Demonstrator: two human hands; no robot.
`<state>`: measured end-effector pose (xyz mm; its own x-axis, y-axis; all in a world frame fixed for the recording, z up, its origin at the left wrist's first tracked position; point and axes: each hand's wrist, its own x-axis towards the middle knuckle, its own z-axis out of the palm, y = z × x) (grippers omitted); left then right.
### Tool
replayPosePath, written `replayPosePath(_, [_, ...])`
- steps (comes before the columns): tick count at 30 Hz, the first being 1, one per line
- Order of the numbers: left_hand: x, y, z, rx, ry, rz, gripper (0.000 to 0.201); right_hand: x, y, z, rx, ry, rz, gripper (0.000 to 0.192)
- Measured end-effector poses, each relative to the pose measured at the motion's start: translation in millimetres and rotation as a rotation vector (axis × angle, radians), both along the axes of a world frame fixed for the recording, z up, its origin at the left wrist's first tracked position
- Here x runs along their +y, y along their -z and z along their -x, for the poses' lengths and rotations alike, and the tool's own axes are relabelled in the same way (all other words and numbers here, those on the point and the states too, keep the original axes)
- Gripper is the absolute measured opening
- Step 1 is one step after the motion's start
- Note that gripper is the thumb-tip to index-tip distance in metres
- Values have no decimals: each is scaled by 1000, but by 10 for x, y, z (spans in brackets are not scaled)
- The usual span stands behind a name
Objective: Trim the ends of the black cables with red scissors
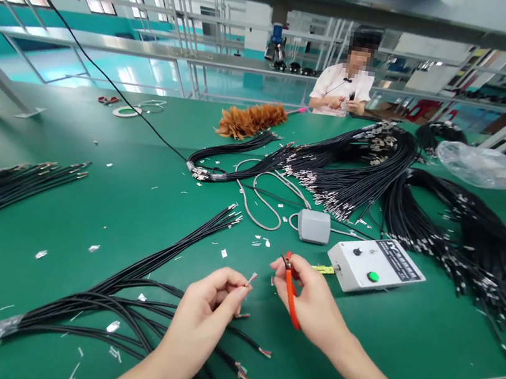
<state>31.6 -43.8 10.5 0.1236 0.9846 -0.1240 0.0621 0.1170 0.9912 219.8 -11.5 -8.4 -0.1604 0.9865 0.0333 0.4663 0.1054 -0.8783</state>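
Many black cables (134, 298) are still lying untrimmed beside the hands. Left hand (205, 311) is pinching one cable's stripped wire end (251, 277) between its fingertips, while the right hand (312, 301) is gripping orange-handled cutters (290, 289), fingers curled round them.

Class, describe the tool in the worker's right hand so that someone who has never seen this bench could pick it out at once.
Start at the green table and find the white control box with its green button. Just left of it, the right hand grips small cutters. Their orange-red handles stand out from the black cables.

The left hand (202, 314) hides most of the pinched wire end (252, 278), its tip too small to tell
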Motion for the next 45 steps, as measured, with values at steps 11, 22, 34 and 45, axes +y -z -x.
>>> replayPosePath(11, [-1,50,-41,419,-36,-373,15,-63,6,15,69,47,-47,2])
replayPosePath(22, [0,144,-93,683,69,-657,17,-165,-216,-4,-35,-154,-291,13])
replayPosePath(34, [44,78,-149,431,165,-231,21,-158,-144,98,0,-320,-396,16])
replayPosePath(45, [64,139,-130,205,96,-156,13,-193,89,161,645,40,129,29])
